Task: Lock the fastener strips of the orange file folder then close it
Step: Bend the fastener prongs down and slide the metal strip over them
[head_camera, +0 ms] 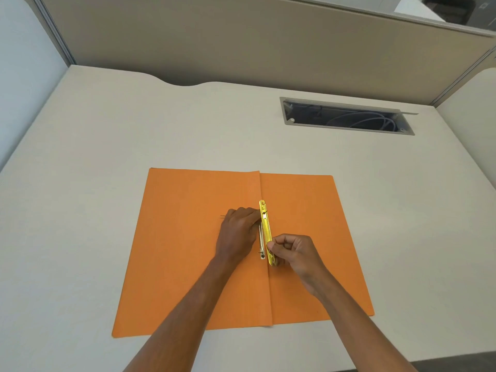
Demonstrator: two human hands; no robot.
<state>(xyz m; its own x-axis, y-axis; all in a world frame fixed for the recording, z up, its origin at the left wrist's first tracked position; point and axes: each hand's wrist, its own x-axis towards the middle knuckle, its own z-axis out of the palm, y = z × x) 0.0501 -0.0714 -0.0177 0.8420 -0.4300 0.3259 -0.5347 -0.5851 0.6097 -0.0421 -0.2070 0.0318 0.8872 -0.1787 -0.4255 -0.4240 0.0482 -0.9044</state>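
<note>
The orange file folder [188, 251] lies open and flat on the desk, its fold running down the middle. Along the fold sits the yellow fastener bar [265, 224], with a white fastener strip [261, 242] just left of it. My left hand [237, 233] rests on the left flap with its fingers curled against the upper part of the bar and the white strip. My right hand [294, 252] pinches the lower end of the yellow bar between thumb and forefinger. The bar's lower end looks tilted up off the folder.
The pale desk [107, 157] has a scalloped back edge against a beige partition [214, 44]. An open cable slot [346, 116] with wires is at the back right. The desk's front edge is near the bottom right.
</note>
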